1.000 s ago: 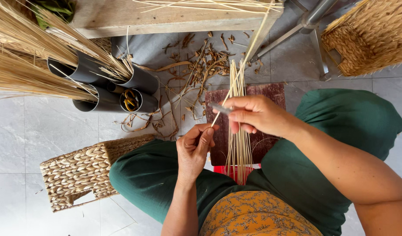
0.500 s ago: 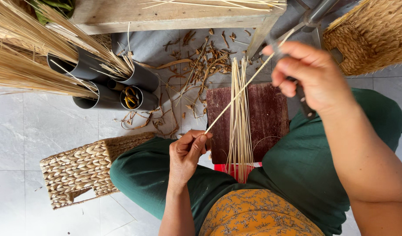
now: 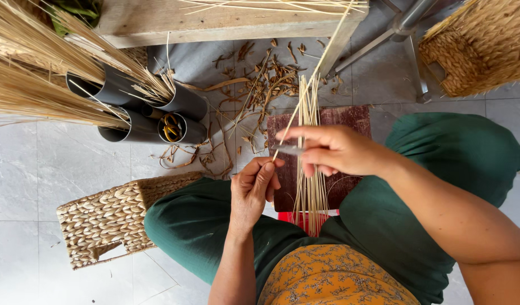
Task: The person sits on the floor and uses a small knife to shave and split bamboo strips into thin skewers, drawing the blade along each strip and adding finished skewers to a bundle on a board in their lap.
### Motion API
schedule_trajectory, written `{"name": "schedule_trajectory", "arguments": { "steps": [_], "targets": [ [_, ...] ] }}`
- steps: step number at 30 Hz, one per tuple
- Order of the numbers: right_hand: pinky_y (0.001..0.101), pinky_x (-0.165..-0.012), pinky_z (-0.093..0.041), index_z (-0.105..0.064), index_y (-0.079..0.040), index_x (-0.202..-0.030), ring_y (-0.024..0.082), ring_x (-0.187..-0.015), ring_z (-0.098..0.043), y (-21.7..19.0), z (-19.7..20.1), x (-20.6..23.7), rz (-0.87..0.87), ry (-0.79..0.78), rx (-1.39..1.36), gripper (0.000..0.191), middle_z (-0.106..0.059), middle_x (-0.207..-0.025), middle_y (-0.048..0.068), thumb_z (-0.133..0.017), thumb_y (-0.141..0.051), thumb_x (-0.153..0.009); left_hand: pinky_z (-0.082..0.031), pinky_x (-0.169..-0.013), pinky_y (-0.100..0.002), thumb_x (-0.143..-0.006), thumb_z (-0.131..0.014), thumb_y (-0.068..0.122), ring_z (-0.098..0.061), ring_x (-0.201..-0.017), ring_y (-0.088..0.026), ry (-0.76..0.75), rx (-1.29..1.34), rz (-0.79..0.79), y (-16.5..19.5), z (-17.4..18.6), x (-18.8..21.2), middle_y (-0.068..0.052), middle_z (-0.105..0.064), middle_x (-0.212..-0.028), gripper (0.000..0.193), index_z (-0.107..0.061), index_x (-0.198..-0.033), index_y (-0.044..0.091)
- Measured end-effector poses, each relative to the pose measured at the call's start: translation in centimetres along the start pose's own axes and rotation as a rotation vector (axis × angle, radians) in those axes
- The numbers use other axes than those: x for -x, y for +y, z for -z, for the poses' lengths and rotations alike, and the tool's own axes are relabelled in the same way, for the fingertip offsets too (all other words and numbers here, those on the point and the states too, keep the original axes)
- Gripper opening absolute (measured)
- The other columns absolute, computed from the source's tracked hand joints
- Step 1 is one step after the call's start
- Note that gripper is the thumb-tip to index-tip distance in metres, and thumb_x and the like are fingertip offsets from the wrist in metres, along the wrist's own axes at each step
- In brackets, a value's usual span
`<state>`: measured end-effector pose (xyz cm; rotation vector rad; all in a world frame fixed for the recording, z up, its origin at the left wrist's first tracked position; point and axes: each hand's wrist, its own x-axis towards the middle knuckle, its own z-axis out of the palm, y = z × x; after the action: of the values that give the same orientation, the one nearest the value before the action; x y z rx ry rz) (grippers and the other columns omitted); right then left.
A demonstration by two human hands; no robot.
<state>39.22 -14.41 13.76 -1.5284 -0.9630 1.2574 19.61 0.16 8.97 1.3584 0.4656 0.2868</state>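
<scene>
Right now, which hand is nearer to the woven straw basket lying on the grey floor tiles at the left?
Left. The left hand is just right of the woven straw basket, above the green-clothed knee. The right hand is farther right, over the bundle of thin pale sticks.

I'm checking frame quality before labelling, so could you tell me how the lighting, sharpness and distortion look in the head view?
Head view: soft, even daylight, no glare and only faint shadows; the left hand, right hand and thin stick look sharp with no evident motion blur; the woven basket is crisp too; wide-angle stretching shows towards the edges.
</scene>
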Motion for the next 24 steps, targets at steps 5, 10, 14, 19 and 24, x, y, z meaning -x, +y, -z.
{"name": "schedule_trajectory", "arguments": {
  "steps": [5,10,14,19,24],
  "targets": [
    [0.0196,-0.047,-0.044,-0.062,-0.009,-0.137,0.003,-0.053,-0.052,1.1,-0.8,-0.7,-0.07,0.058,-0.127,0.036,-0.071,-0.074,0.005,-0.056,-0.01,-0.102,-0.037,-0.045,-0.019,-0.107,-0.057,0.019,-0.045,-0.051,-0.002,-0.007,0.004,0.017,0.1,-0.7,-0.1,0.0,-0.061,-0.066,0.024,-0.073,-0.11,0.001],
    [0.0212,-0.045,-0.041,-0.065,-0.004,-0.13,0.004,-0.052,-0.05,1.0,0.6,-0.6,-0.035,0.136,-0.185,0.03,-0.071,-0.075,0.006,-0.055,-0.009,-0.102,-0.034,-0.044,-0.019,-0.106,-0.058,0.018,-0.043,-0.049,-0.001,-0.004,-0.027,0.037,0.2,0.0,0.1,0.001,-0.059,-0.063,0.023,-0.074,-0.108,0.002],
    [0.0198,-0.048,-0.042,-0.065,-0.004,-0.132,0.004,-0.054,-0.049,0.2,1.4,-0.2,0.017,0.206,-0.192,0.031,-0.07,-0.076,0.007,-0.055,-0.008,-0.103,-0.03,-0.044,-0.019,-0.106,-0.059,0.017,-0.04,-0.049,-0.001,-0.02,0.009,0.047,0.1,0.6,0.5,0.002,-0.057,-0.063,0.021,-0.074,-0.108,0.002],
    [0.0209,-0.047,-0.042,-0.066,-0.002,-0.13,0.006,-0.055,-0.051,-1.4,3.2,0.5,0.098,0.321,-0.237,0.029,-0.067,-0.077,0.009,-0.054,-0.005,-0.104,-0.028,-0.044,-0.019,-0.106,-0.059,0.016,-0.038,-0.05,0.0,-0.026,0.034,0.031,-0.2,1.6,0.9,0.003,-0.056,-0.064,0.021,-0.074,-0.108,0.002],
    [0.0224,-0.051,-0.041,-0.067,-0.002,-0.134,0.009,-0.059,-0.051,-2.0,5.7,2.4,0.163,0.573,-0.311,0.03,-0.066,-0.081,0.01,-0.056,-0.003,-0.106,-0.028,-0.045,-0.019,-0.106,-0.06,0.015,-0.038,-0.05,0.0,-0.022,0.031,0.035,-0.6,2.7,1.5,0.002,-0.056,-0.065,0.021,-0.075,-0.108,0.001]
  ]
}}
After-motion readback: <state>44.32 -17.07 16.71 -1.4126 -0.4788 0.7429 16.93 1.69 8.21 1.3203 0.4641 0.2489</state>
